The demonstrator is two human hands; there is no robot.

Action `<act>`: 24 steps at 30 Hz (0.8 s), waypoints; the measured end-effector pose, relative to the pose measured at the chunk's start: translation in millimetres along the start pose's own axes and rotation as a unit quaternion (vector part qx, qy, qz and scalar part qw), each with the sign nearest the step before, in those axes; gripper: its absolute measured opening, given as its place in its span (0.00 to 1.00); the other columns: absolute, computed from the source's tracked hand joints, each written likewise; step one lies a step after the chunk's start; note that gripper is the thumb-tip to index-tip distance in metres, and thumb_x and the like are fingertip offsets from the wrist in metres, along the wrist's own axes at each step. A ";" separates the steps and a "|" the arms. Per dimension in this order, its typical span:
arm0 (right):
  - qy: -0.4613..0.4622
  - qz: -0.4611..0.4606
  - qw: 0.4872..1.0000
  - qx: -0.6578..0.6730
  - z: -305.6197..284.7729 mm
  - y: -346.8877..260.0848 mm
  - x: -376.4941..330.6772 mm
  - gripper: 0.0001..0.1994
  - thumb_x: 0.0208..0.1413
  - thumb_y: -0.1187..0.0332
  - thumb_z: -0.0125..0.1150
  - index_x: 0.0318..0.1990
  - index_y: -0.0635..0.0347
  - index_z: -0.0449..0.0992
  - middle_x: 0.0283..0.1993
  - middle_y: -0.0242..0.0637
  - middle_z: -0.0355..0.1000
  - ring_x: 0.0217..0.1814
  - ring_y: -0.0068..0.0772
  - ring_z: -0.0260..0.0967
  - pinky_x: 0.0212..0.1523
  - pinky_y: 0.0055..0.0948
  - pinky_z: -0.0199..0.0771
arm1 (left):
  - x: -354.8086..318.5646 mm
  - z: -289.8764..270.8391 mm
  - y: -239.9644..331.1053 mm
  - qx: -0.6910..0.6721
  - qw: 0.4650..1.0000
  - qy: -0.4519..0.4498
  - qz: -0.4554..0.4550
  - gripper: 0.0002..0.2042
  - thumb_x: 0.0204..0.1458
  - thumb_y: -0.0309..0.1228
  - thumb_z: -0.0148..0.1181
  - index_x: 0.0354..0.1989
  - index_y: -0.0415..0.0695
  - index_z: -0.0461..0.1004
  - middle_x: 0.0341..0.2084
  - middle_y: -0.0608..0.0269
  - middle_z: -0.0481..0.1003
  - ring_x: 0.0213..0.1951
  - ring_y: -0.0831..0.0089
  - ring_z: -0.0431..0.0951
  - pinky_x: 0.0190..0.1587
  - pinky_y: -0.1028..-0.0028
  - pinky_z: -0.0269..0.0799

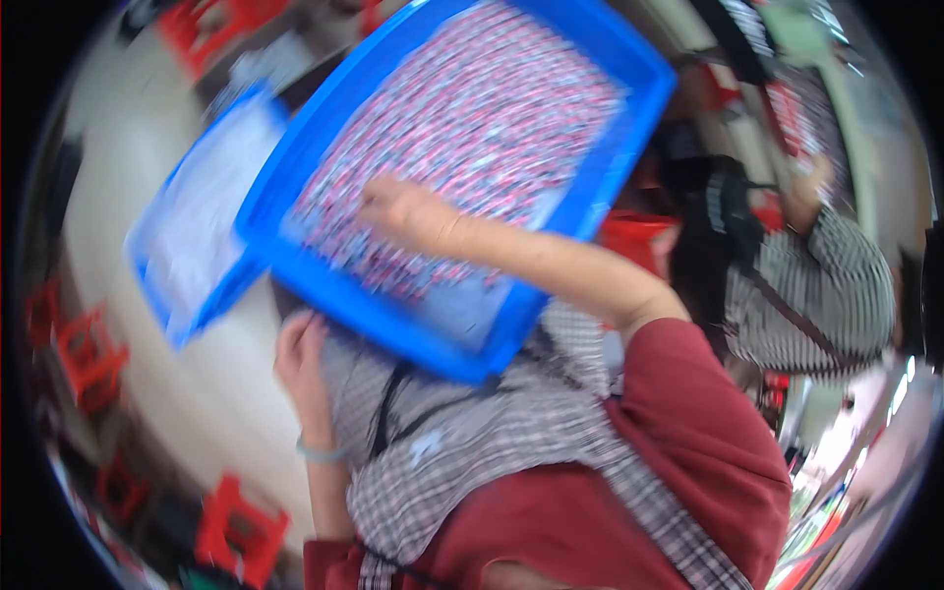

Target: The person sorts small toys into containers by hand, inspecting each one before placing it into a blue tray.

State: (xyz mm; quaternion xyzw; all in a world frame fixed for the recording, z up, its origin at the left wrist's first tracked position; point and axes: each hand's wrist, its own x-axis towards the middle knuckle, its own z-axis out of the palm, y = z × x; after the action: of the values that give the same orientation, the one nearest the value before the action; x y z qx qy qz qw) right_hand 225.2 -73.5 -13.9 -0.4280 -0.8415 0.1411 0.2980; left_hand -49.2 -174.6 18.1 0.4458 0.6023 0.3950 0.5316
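Note:
A large blue plastic tray (264,231) lies in front of me, spread with many small pink, white and dark pieces (482,108) too blurred to name. Over its left part is my right hand (401,213), its fingers curled down among the pieces; what they hold, if anything, is hidden. Outside the tray's near left edge, beside my checked apron (472,433), my left hand (301,346) has its fingers bent together. I cannot make out anything in it. Near my right hand the pieces are darker and thinner, and some bare tray bottom shows.
Left of the tray sits a second blue tray (157,270) with a whitish sheet or content. Red stools (241,531) stand on the pale floor at the left. At the right, close by, another person in a striped top (816,295) reaches toward a bench.

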 end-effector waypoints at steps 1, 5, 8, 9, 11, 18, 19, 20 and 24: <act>-0.012 0.014 0.999 0.028 -30.8 -8.9 -2.1 0.10 0.47 0.76 0.61 0.39 0.59 0.78 0.42 0.43 0.71 0.45 0.46 0.72 0.44 0.40 0.76 | -2.2 -7.6 -6.6 0.061 0.998 0.006 0.020 0.09 0.61 0.24 0.55 0.47 0.34 0.73 0.42 0.59 0.75 0.45 0.71 0.76 0.50 0.74 0.73; 0.117 0.010 0.991 -0.063 -148.2 5.0 -18.4 0.08 0.46 0.76 0.62 0.36 0.61 0.79 0.41 0.41 0.72 0.46 0.45 0.72 0.46 0.39 0.75 | 7.8 -17.1 -60.7 0.090 0.993 0.035 0.066 0.10 0.63 0.22 0.49 0.50 0.34 0.71 0.43 0.58 0.75 0.43 0.73 0.75 0.48 0.75 0.72; 0.197 0.076 0.964 -0.163 -240.6 37.3 -38.8 0.10 0.46 0.80 0.62 0.37 0.59 0.80 0.42 0.42 0.73 0.46 0.46 0.72 0.47 0.37 0.76 | 22.6 -6.7 -62.5 0.095 0.994 0.007 0.055 0.10 0.63 0.21 0.47 0.50 0.33 0.71 0.44 0.57 0.75 0.43 0.72 0.76 0.46 0.75 0.72; 0.222 0.097 0.945 -0.222 -267.0 54.0 -48.7 0.12 0.46 0.82 0.64 0.39 0.56 0.80 0.44 0.40 0.71 0.49 0.43 0.72 0.49 0.35 0.75 | 24.7 -4.8 -61.9 0.113 0.991 0.002 0.066 0.10 0.62 0.20 0.47 0.50 0.32 0.70 0.44 0.56 0.75 0.42 0.72 0.76 0.44 0.74 0.72; 0.263 0.140 0.921 -0.251 -308.7 86.7 -64.1 0.10 0.48 0.81 0.62 0.37 0.57 0.80 0.43 0.38 0.72 0.48 0.43 0.72 0.48 0.35 0.75 | 24.4 -5.9 -61.3 0.121 0.990 0.009 0.074 0.11 0.62 0.20 0.47 0.50 0.32 0.70 0.44 0.56 0.75 0.42 0.71 0.76 0.44 0.74 0.72; 0.366 0.226 0.834 -0.346 -459.5 198.1 -118.7 0.08 0.49 0.74 0.58 0.34 0.55 0.82 0.42 0.42 0.73 0.51 0.46 0.72 0.53 0.39 0.73 | 24.4 1.7 -58.8 0.105 0.991 0.049 0.062 0.11 0.61 0.18 0.46 0.49 0.31 0.70 0.42 0.56 0.75 0.42 0.71 0.76 0.46 0.74 0.73; 0.405 0.268 0.822 -0.298 -483.4 219.9 -130.0 0.10 0.49 0.72 0.58 0.37 0.56 0.82 0.45 0.45 0.74 0.52 0.48 0.72 0.55 0.40 0.72 | 21.5 5.9 -50.5 0.125 0.989 0.047 0.063 0.10 0.61 0.18 0.47 0.49 0.31 0.70 0.41 0.56 0.76 0.41 0.72 0.76 0.46 0.75 0.73; 0.396 0.289 0.795 -0.357 -504.8 231.9 -133.4 0.11 0.49 0.70 0.58 0.40 0.56 0.82 0.49 0.47 0.74 0.53 0.49 0.71 0.57 0.40 0.71 | 15.7 6.6 -42.0 0.148 0.986 0.053 0.061 0.10 0.61 0.18 0.47 0.49 0.31 0.71 0.40 0.57 0.76 0.41 0.73 0.77 0.47 0.75 0.73; 0.231 0.488 0.726 -0.426 -593.6 344.0 -183.8 0.17 0.52 0.57 0.63 0.47 0.52 0.83 0.40 0.44 0.81 0.45 0.42 0.79 0.52 0.37 0.75 | 16.1 9.6 -50.3 0.192 0.978 0.058 0.050 0.12 0.60 0.20 0.51 0.50 0.31 0.71 0.41 0.56 0.77 0.44 0.70 0.77 0.50 0.73 0.72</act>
State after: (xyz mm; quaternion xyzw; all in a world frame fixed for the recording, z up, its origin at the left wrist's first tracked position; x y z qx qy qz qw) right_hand 897.4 -27.5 211.2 -0.8808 -0.3935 -0.2095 0.1596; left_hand -46.1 -173.8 -35.5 0.5457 0.6737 0.3234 0.3792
